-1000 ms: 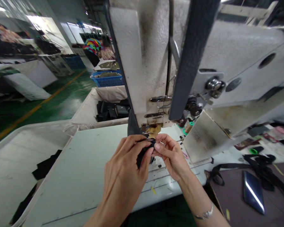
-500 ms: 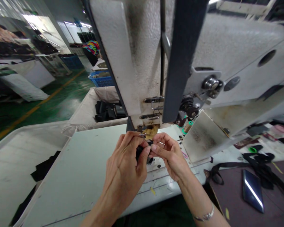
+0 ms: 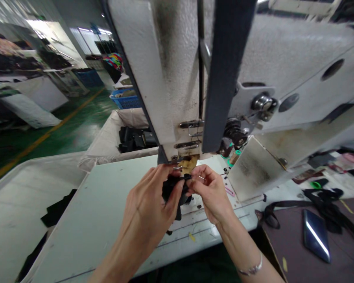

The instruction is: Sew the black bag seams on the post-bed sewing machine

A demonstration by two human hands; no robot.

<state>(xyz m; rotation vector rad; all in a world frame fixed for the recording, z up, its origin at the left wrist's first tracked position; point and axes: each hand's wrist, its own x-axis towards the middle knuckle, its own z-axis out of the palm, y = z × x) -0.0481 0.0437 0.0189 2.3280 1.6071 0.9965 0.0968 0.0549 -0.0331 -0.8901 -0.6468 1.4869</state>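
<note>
My left hand [image 3: 150,200] is closed around a small black fabric piece [image 3: 172,189], thumb against its near side. Pinched at the right end of that piece, close to the left fingertips, is my right hand [image 3: 209,192]; its thumb and forefinger meet there. Both hands are just below the head of a sewing machine [image 3: 177,98], in front of its needle area. A tan, worn scrap [image 3: 189,165] shows behind the fingers, under the machine head. The hands cover much of the black piece, so its full shape is hidden.
A pale work table [image 3: 112,204] spreads left of the hands. Beyond it stand cloth-lined bins [image 3: 102,135] holding black pieces. Thread spools [image 3: 234,157] are behind the machine's arm. At right, a dark phone [image 3: 316,236] and black straps [image 3: 321,208] lie on a brown surface.
My left hand has shifted slightly left and down, and more of the black fabric piece shows between the hands. My right hand stays pinched at its end.
</note>
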